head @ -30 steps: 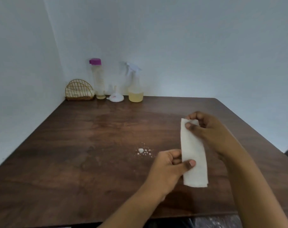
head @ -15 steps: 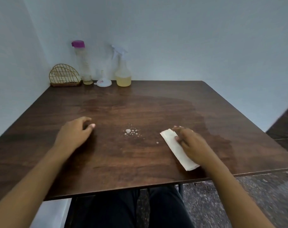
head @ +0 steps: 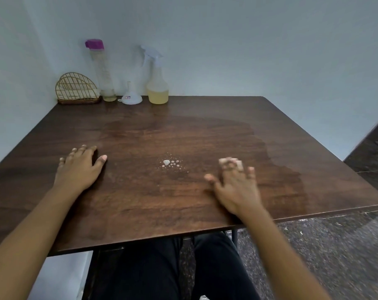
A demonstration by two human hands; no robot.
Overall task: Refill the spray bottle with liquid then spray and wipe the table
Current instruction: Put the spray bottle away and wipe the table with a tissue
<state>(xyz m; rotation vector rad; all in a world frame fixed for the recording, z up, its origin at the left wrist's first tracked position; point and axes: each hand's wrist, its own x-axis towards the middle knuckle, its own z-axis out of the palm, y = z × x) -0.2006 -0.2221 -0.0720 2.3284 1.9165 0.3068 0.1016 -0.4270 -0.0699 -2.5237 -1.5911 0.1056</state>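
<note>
My right hand [head: 234,187] lies flat on the dark wooden table [head: 183,131], fingers spread, pressing a folded white tissue [head: 239,163]; only a sliver of it shows past my fingertips. To its left sits a small patch of foamy spray droplets [head: 170,163]. My left hand [head: 80,166] rests flat on the table's left side, fingers straight, holding nothing. The spray bottle [head: 156,83] with yellowish liquid stands at the back edge, beside a white funnel [head: 131,98] and a tall clear bottle with a purple cap [head: 101,70].
A gold wire napkin holder [head: 76,89] stands in the back left corner. A wide damp streak [head: 259,148] darkens the table's middle and right side. Walls close off the back and left. The table's near edge runs above my legs, with speckled floor to the right.
My right hand flattened over the tissue, covering most of it, and slid it a little right. My left hand opened flat on the table. One second ago both hands held the tissue in the air.
</note>
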